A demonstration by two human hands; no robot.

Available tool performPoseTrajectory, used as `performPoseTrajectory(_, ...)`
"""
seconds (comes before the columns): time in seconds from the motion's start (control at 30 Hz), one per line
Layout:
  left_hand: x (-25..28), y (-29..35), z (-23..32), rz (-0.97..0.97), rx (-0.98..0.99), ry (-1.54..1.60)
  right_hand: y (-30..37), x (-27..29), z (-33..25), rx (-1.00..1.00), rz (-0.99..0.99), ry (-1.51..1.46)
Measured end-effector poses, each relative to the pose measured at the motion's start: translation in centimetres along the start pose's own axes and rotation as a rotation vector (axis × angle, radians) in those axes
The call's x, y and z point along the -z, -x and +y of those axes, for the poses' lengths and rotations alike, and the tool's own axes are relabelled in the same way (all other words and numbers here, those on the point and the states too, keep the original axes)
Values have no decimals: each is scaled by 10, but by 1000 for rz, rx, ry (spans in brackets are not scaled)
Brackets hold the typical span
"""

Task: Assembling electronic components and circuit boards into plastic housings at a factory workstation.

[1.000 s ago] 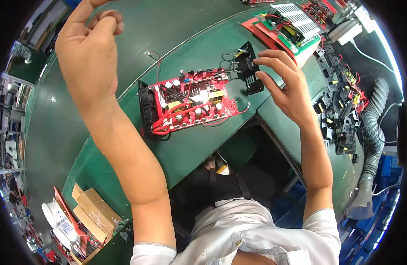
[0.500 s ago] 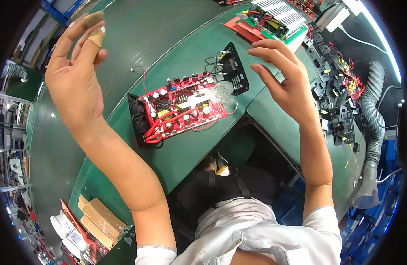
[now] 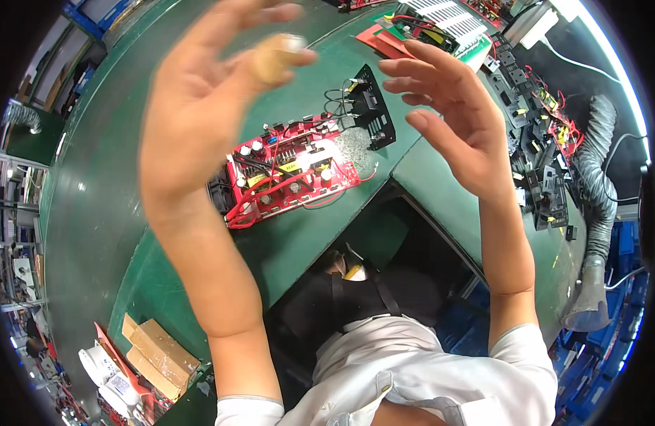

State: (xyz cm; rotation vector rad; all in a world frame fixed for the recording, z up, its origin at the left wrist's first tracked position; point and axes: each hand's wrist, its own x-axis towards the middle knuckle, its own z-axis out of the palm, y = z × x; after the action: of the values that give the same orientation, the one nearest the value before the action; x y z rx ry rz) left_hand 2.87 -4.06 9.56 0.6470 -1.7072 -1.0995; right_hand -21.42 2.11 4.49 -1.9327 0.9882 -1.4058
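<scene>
At the near left, the open tan cardboard box (image 3: 160, 358) sits on the green-topped table (image 3: 270, 259). Moving right, your left hand (image 3: 192, 124) has swung rightward from the far left and is now blurred above the left end of the work, its wrist partly covering the black square fan (image 3: 219, 190); you have a tan covering on the thumb (image 3: 270, 60), and whether you pinch anything cannot be told. Below and to the right lies the red rectangular circuit board (image 3: 292, 174) with its thick red wires, mid-table, and beyond its right end the black slotted panel (image 3: 375, 106) stands wired to it. Neither has visibly shifted, so the assembly itself seems unaltered. Farther right, your right hand (image 3: 466, 131) looks empty, its fingers spread wider and thumb apart, near the panel.
</scene>
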Motion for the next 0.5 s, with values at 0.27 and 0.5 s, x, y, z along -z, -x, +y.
performPoseTrajectory(0.27,-6,-31,44,70,434,-49,3,-1,-5,-46,4,-17)
performPoseTrajectory(0.5,4,-17,39,587,387,-162,8,-13,-7,-218,72,119)
